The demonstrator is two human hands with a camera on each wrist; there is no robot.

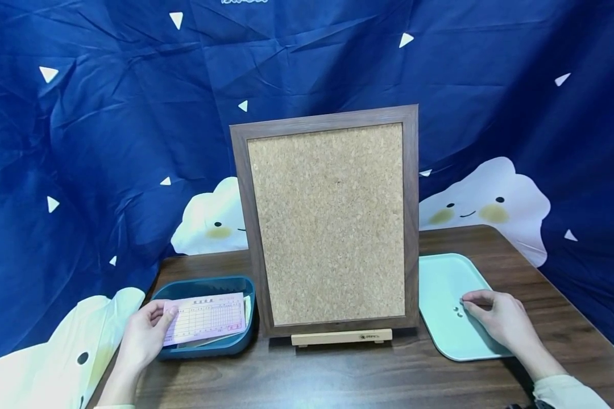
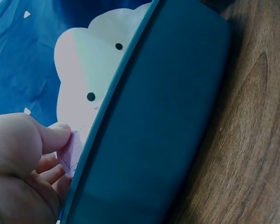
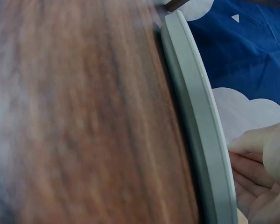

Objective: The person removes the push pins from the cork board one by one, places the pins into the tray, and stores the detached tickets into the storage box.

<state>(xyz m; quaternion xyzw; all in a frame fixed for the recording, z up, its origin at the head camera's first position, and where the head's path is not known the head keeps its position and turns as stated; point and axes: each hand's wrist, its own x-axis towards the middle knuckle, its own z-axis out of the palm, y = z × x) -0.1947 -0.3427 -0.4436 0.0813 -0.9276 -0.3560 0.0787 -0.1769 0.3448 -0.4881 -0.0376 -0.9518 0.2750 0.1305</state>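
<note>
In the head view my left hand (image 1: 142,335) pinches the left end of a pink printed slip (image 1: 207,319) between thumb and fingers. The slip is held over a dark blue basket (image 1: 202,355), where other papers partly show beneath it. In the left wrist view, the basket's wall hides most of the slip (image 2: 72,153). On the right, my right hand (image 1: 501,318) is at a mint-green tray (image 1: 447,278), thumb and forefinger close together beside several tiny shiny pieces (image 1: 457,312). Whether a piece is between the fingertips I cannot tell; the tray's rim (image 3: 203,107) hides them in the right wrist view.
A cork board (image 1: 332,227) in a brown wooden frame stands between basket and tray, on a pale wooden stand (image 1: 341,337). All of it rests on a dark wooden table (image 1: 327,375). Behind hangs a blue curtain (image 1: 312,62) with white clouds and triangles.
</note>
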